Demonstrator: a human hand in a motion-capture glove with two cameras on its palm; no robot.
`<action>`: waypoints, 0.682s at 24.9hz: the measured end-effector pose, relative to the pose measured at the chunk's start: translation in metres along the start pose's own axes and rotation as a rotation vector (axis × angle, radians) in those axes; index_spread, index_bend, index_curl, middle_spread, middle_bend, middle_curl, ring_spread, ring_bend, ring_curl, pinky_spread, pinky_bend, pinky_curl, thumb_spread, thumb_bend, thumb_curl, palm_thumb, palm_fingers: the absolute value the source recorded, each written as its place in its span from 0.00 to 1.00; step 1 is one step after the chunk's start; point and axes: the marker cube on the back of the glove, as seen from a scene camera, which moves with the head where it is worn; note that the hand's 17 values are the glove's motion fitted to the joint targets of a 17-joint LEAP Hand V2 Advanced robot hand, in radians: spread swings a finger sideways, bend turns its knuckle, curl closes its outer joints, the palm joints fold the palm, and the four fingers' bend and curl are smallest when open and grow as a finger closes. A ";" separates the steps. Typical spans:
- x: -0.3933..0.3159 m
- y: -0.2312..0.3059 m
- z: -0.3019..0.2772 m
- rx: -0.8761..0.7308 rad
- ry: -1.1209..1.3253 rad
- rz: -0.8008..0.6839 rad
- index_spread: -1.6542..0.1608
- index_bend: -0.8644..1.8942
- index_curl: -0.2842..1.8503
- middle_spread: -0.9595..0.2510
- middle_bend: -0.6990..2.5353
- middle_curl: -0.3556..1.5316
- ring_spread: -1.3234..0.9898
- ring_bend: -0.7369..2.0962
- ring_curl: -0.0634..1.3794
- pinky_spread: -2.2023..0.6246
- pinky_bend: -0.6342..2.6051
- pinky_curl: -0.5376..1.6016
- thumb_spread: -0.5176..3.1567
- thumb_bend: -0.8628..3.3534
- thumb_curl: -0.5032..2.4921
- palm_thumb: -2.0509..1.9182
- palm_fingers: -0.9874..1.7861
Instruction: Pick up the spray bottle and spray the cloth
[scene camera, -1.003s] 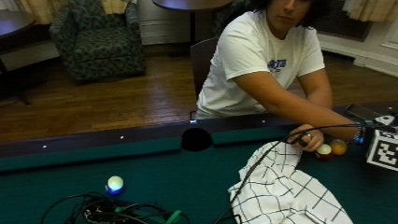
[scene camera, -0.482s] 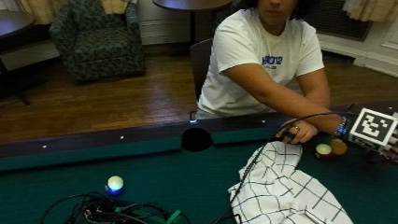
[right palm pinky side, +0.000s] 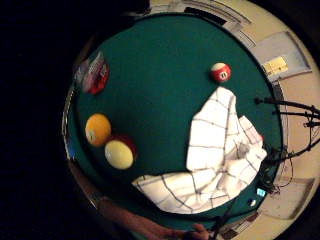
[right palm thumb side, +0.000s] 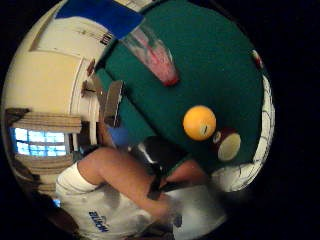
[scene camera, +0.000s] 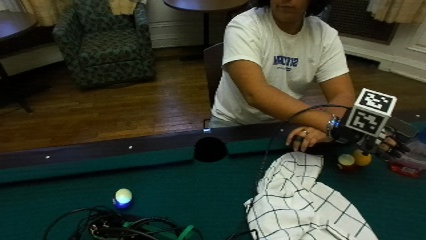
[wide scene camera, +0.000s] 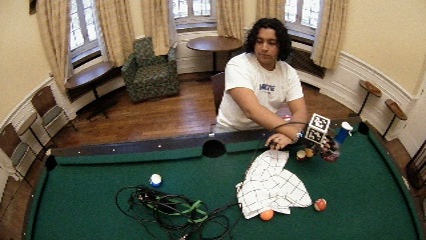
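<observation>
Gloved right hand (scene camera: 389, 142) hovers beside spray bottle (wide scene camera: 342, 133), fingers relaxed, gripping nothing; checked cloth (scene camera: 303, 205) spread on felt, ready for spraying.

Rumpled checked cloth (scene camera: 303, 207); upright blue-capped spray bottle (wide scene camera: 341, 134)

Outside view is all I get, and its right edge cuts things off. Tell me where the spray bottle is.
Observer: The wide outside view shows a blue spray bottle with a white top, standing upright just beyond the gloved right hand.
Operator: Say whether that hand holds anything.
Observer: No. The little finger side palm view looks straight out at the yellow ball and the cloth, with nothing in the palm.
Operator: Report what lies past the cloth's near edge.
Observer: An orange ball and a red ball lie beside that edge.
</observation>
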 end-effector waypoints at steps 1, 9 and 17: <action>0.001 0.009 -0.002 -0.015 0.027 -0.011 0.68 0.36 0.29 0.71 0.27 0.36 0.53 0.38 0.27 0.85 0.29 0.41 0.39 0.19 0.31 0.61 0.44; 0.022 0.055 -0.035 -0.036 0.054 -0.005 0.68 0.36 0.28 0.71 0.27 0.36 0.52 0.39 0.27 0.85 0.28 0.41 0.39 0.20 0.30 0.61 0.44; 0.057 0.097 -0.091 -0.013 0.021 0.055 0.68 0.35 0.27 0.71 0.29 0.37 0.53 0.39 0.27 0.86 0.27 0.41 0.39 0.20 0.29 0.61 0.43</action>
